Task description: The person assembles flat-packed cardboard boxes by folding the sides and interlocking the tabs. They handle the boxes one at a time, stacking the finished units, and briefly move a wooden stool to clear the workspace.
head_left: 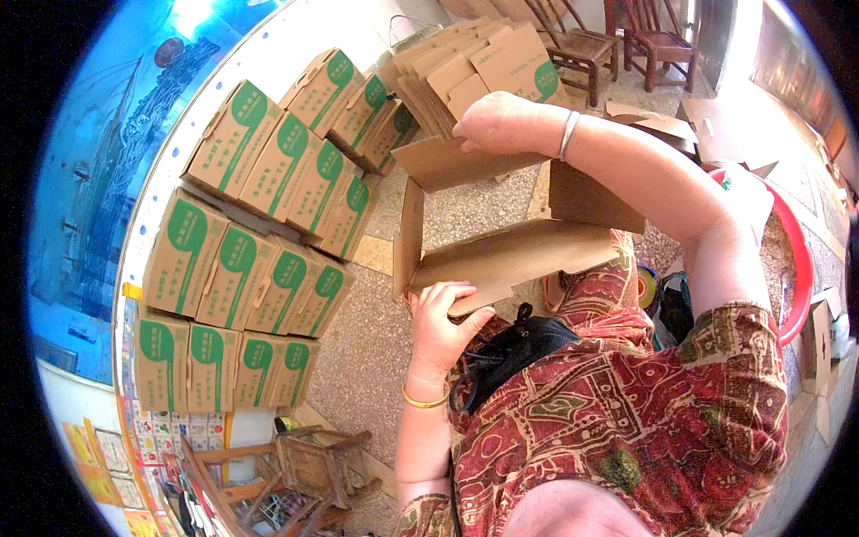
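An unfolded brown cardboard box (514,253) stands open over my lap, and the speckled floor shows through its bottom. My left hand (438,324), with a gold bangle on its wrist, grips the near left corner, fingers on the inner side of the wall and thumb along the edge. Across the box, my right hand (503,123), wearing a silver bangle, pinches the top corner of the far wall. Its fingertips are partly hidden. On the right, a darker box wall (591,195) sits below my right forearm.
Stacked closed cartons (237,259) with green prints line the left wall. Flattened cartons (488,67) lean behind the box. Wooden chairs (582,54) stand at the back. A red tub (795,259) and a tape roll (645,286) are on my right; a wooden stool (318,461) is at lower left.
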`<state>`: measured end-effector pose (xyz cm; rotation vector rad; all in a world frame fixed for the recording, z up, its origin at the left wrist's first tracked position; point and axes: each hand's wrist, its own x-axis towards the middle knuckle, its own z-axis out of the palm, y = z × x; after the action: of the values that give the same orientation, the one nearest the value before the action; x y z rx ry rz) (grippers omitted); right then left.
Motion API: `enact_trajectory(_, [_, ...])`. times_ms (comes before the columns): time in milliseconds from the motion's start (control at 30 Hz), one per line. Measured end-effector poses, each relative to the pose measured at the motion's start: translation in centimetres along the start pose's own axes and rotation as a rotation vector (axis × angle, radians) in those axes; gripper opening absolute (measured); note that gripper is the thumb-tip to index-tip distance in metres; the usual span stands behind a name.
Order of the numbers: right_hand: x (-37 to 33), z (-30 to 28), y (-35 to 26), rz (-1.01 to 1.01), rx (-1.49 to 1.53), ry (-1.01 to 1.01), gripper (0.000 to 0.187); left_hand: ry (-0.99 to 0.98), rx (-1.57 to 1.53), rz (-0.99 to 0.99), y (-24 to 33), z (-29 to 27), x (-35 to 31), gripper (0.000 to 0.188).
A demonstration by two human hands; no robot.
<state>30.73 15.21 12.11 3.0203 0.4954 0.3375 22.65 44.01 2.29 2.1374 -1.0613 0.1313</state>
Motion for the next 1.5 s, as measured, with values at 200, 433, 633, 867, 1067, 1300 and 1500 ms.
enact_trajectory(200, [1.7, 1.7, 0.7, -0.013, 0.064, -0.089, 0.025, -0.029, -0.003, -0.113, 0.3, -0.1, 0.5, 0.036])
enact_trajectory(433, [2.6, 6.1, 0.5, -0.055, 0.107, -0.238, 0.025, -0.073, -0.362, -0.383, -2.3, 1.0, 0.4, 0.033])
enact_trajectory(633, [2.3, 11.5, -0.7, -0.071, 0.117, -0.369, 0.029, -0.22, -0.444, -0.488, -4.0, 2.4, -1.3, 0.028])
enact_trajectory(867, [1.5, 16.6, -2.7, -0.019, 0.186, -0.304, 0.029, -0.183, -0.411, -0.474, -6.0, 3.4, -2.5, 0.027])
enact_trajectory(1067, [2.6, 16.8, -4.1, 0.076, 0.163, -0.34, 0.021, -0.393, -0.386, -0.519, -6.6, 2.8, -2.0, 0.03])
enact_trajectory(1300, [5.7, 18.8, -6.3, 0.143, 0.166, -0.455, 0.022, -0.476, -0.382, -0.467, -6.6, 2.3, -2.0, 0.033])
enact_trajectory(1500, [4.8, 18.9, -6.2, 0.092, 0.142, -0.364, 0.023, -0.398, -0.404, -0.435, -8.2, 3.0, -1.8, 0.039])
